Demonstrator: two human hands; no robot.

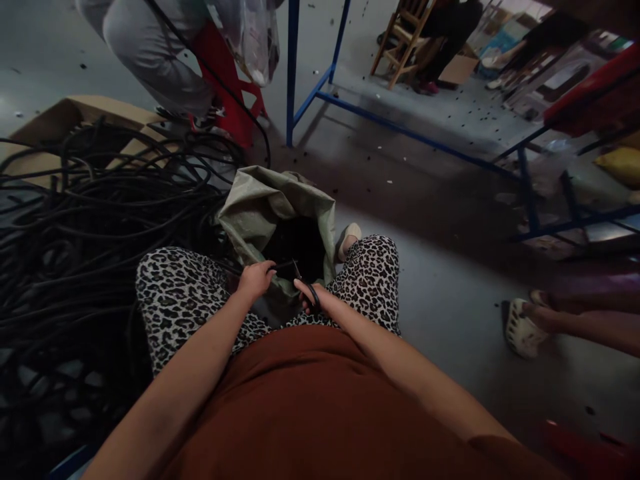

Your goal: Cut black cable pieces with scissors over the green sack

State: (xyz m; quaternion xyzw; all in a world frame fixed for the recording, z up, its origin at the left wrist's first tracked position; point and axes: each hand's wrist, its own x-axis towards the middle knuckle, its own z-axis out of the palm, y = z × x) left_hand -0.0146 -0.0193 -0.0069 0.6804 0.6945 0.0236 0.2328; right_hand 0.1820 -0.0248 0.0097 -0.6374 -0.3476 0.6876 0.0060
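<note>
My left hand (pixel 255 279) is closed around a black rubber strip (pixel 284 265), whose end sticks out over the mouth of the sack. In my right hand (pixel 311 293) is a pair of scissors (pixel 297 269), my fingers in the dark handles and the blades pointing up and away from me. The blades are close to the end of the strip; whether they touch it I cannot tell. Below both hands, between my knees, a grey-green woven sack (pixel 260 193) stands with its mouth wide. Its inside is dark, and the contents are hard to make out.
A large tangle of black rubber strips (pixel 100 227) covers the floor at left, partly over a cardboard box (pixel 110 110). A red stool (pixel 227 87) with a seated person is beyond. A blue metal frame (pixel 400 133) crosses ahead. Another person's foot (pixel 523 330) is at right.
</note>
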